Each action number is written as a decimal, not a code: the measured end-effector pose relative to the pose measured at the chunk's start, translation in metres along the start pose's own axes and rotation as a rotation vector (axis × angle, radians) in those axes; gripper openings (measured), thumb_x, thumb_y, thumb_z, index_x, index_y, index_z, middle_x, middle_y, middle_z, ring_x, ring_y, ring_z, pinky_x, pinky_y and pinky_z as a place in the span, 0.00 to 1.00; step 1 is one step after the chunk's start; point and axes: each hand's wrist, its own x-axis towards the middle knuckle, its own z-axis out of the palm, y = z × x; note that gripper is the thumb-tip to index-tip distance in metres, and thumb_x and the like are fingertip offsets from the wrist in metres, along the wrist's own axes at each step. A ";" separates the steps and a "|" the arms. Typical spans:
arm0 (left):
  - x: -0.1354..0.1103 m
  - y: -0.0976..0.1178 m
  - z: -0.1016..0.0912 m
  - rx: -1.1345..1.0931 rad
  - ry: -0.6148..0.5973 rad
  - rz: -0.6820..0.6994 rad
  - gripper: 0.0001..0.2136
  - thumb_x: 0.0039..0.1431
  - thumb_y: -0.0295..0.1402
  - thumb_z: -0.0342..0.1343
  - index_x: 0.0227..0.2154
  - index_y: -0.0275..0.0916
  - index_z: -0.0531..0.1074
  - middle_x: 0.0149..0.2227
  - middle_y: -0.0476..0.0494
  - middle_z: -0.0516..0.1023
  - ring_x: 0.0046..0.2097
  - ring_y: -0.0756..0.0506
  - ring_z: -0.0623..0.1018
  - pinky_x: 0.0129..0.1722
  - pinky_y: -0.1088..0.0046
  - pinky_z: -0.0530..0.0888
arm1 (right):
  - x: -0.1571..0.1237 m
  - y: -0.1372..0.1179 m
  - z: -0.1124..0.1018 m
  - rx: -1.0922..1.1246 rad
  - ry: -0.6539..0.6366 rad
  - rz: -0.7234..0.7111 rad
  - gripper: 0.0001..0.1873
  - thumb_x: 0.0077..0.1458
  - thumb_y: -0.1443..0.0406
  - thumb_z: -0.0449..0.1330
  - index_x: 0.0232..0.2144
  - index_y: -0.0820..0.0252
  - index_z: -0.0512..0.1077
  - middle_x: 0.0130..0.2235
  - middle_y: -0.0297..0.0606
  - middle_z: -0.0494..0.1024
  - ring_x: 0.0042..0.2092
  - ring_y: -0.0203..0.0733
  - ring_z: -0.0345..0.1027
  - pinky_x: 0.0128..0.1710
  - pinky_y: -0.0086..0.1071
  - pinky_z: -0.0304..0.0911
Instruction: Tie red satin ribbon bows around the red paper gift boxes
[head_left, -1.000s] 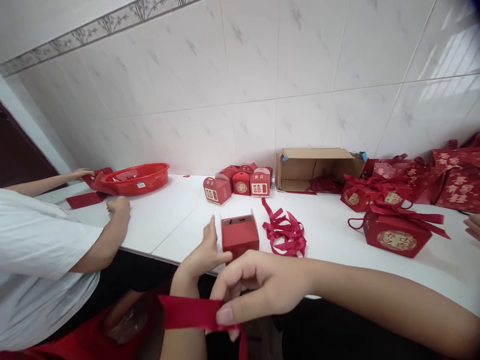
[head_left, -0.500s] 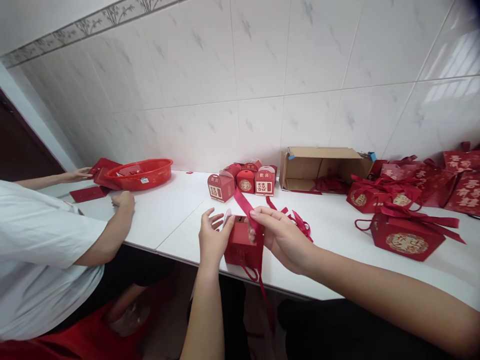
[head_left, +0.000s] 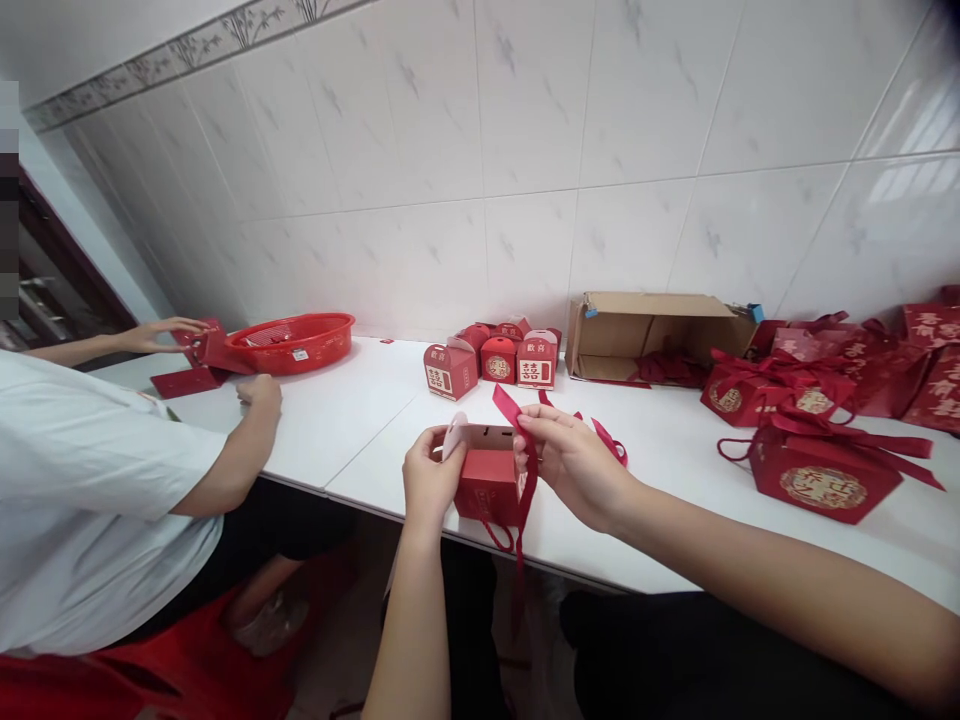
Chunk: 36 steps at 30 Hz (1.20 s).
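White tiled wall is running behind a long white table (head_left: 352, 420), and two people are sitting at it. One small red box (head_left: 489, 482) is standing upright near the table's front edge, its open top facing the ceiling and one pale flap sticking up on its left side. The person's left hand (head_left: 426, 482) is gripping that box, fingers curled around its left wall and thumb pressing on the front. The right hand (head_left: 574, 465) is pinching one red ribbon (head_left: 528, 470) between thumb and forefinger at the box's upper right corner, the other fingers loosely bent. The ribbon's long axis is running from the far side of the box towards the person: one end is poking up behind the box, and the rest is hanging down past the table edge.

Behind the right hand, one loose ribbon pile (head_left: 611, 443) is lying on the table. Farther back, at least five small house-shaped boxes (head_left: 499, 358) are clustering by the wall. Just beside them, one cardboard carton (head_left: 649, 320) is lying on its side, mouth towards the room. To the right, two ribboned gift bags (head_left: 823, 478) are sitting in front, with at least three more crowding against the wall.

At the left, a co-worker in a white shirt (head_left: 82, 500) is reaching both hands towards one red basket (head_left: 296, 342) and some flat red cards (head_left: 184, 380).
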 end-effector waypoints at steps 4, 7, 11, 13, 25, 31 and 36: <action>0.003 -0.004 -0.006 0.001 0.055 -0.003 0.14 0.48 0.38 0.56 0.37 0.37 0.73 0.34 0.47 0.77 0.34 0.47 0.75 0.31 0.76 0.70 | 0.007 0.001 -0.004 0.059 0.133 -0.059 0.09 0.44 0.64 0.62 0.24 0.61 0.65 0.22 0.29 0.68 0.25 0.30 0.60 0.27 0.26 0.56; 0.005 -0.008 -0.007 -0.024 0.129 -0.017 0.15 0.49 0.40 0.55 0.38 0.37 0.73 0.34 0.47 0.77 0.35 0.47 0.75 0.32 0.77 0.70 | 0.015 0.004 -0.011 0.110 0.208 -0.041 0.10 0.42 0.65 0.62 0.22 0.61 0.63 0.20 0.27 0.64 0.21 0.27 0.54 0.22 0.24 0.51; 0.006 -0.014 -0.008 -0.057 0.218 0.014 0.15 0.51 0.40 0.54 0.39 0.38 0.73 0.37 0.46 0.78 0.39 0.46 0.75 0.36 0.76 0.70 | 0.020 0.008 -0.020 0.102 0.196 0.015 0.11 0.43 0.64 0.63 0.22 0.61 0.63 0.18 0.25 0.58 0.17 0.24 0.42 0.16 0.23 0.39; 0.006 -0.014 -0.008 -0.024 0.220 0.008 0.15 0.52 0.40 0.53 0.39 0.38 0.73 0.37 0.45 0.77 0.39 0.45 0.75 0.37 0.74 0.71 | 0.020 0.009 -0.021 0.114 0.182 0.080 0.12 0.43 0.64 0.64 0.22 0.61 0.62 0.19 0.24 0.58 0.17 0.24 0.42 0.15 0.22 0.37; -0.028 0.027 -0.003 0.561 0.388 0.354 0.12 0.54 0.33 0.53 0.41 0.44 0.75 0.58 0.39 0.53 0.61 0.32 0.51 0.58 0.51 0.56 | 0.014 0.007 -0.012 0.083 0.151 0.293 0.04 0.52 0.66 0.57 0.29 0.62 0.70 0.32 0.38 0.75 0.31 0.34 0.67 0.31 0.28 0.65; -0.024 0.017 0.004 0.522 0.099 0.109 0.18 0.54 0.34 0.51 0.49 0.49 0.70 0.61 0.37 0.49 0.63 0.26 0.43 0.53 0.42 0.57 | 0.014 0.008 -0.013 0.069 0.128 0.277 0.07 0.54 0.65 0.56 0.30 0.64 0.71 0.32 0.40 0.76 0.31 0.34 0.68 0.32 0.29 0.65; -0.016 0.009 0.001 0.422 0.028 0.104 0.13 0.56 0.36 0.48 0.42 0.44 0.72 0.50 0.37 0.64 0.57 0.37 0.63 0.55 0.56 0.63 | 0.012 0.012 -0.012 0.015 0.142 0.280 0.05 0.54 0.66 0.57 0.31 0.64 0.72 0.37 0.42 0.77 0.34 0.35 0.70 0.33 0.28 0.65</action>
